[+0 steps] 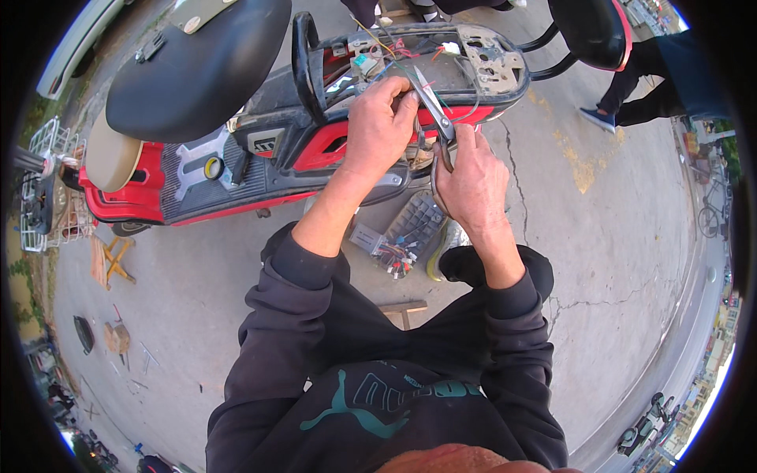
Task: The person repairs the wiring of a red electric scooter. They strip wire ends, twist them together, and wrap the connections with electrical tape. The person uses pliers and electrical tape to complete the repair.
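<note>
At the frame's upper centre, keep the scissors [445, 124], grasped by the right hand [476, 183], angled clear of the left hand [378, 126], whose fingers are pinched, on what I cannot tell.

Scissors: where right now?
Head view, upper middle: the scissors are in the right hand, blades beside the left hand, at the uncovered rear of the red scooter.

Cracked grey concrete ground [631, 244] carries a red scooter [323, 147], a grey compartment tray [428, 211] and, farther left, a wooden frame [117, 262].
</note>
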A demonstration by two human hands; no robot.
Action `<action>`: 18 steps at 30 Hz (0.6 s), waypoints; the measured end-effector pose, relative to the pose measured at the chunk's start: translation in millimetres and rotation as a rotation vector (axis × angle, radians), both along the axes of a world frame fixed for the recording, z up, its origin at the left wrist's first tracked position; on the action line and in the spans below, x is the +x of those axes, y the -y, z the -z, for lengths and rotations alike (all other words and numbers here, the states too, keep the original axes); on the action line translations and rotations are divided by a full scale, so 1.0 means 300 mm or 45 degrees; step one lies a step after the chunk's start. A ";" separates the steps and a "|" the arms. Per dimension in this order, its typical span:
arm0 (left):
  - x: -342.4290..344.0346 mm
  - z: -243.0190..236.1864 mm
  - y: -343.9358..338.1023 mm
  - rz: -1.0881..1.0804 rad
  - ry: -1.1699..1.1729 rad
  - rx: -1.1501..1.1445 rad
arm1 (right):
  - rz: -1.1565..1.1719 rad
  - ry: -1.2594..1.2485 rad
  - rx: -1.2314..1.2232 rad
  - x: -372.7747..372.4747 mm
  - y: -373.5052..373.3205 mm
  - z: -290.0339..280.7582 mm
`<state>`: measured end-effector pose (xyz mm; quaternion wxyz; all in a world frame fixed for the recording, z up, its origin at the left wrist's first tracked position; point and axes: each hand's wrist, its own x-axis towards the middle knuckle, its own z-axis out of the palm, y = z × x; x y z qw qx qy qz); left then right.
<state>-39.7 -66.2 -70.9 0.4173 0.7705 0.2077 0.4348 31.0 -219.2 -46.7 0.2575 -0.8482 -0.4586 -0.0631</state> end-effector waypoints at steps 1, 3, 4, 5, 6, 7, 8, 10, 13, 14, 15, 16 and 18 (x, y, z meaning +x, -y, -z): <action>0.002 -0.012 0.004 0.003 0.012 -0.010 | 0.009 0.010 -0.001 0.003 0.003 -0.007; 0.000 -0.043 0.016 0.022 -0.053 -0.149 | 0.020 -0.072 0.006 0.004 0.008 -0.020; -0.008 -0.055 0.021 0.021 -0.092 -0.221 | 0.015 -0.120 0.006 0.001 0.007 -0.023; -0.008 -0.048 0.021 0.010 -0.077 -0.192 | 0.021 -0.266 0.004 -0.001 0.006 -0.029; -0.004 -0.036 0.017 0.000 -0.063 -0.162 | 0.028 -0.412 0.002 -0.002 0.006 -0.035; 0.003 -0.028 0.013 -0.007 -0.042 -0.128 | 0.037 -0.551 0.004 0.000 0.005 -0.042; 0.006 -0.017 0.009 -0.016 -0.035 -0.071 | 0.004 -0.629 0.077 0.003 0.008 -0.036; 0.008 -0.007 0.001 -0.029 -0.024 0.047 | -0.056 -0.785 0.227 0.009 0.018 -0.012; 0.008 -0.022 0.005 0.001 -0.076 0.033 | -0.166 -1.135 0.325 0.043 0.025 -0.012; 0.008 -0.020 0.007 0.017 -0.064 0.000 | -0.100 -1.236 0.383 0.049 0.028 -0.018; 0.009 -0.013 0.009 0.033 -0.052 -0.032 | -0.031 -1.336 0.441 0.054 0.033 -0.029; 0.005 -0.012 0.004 0.041 -0.039 -0.065 | 0.079 -1.411 0.491 0.096 0.048 -0.057; -0.011 -0.005 0.001 0.113 -0.057 -0.129 | 0.266 -1.253 0.774 0.232 0.091 -0.092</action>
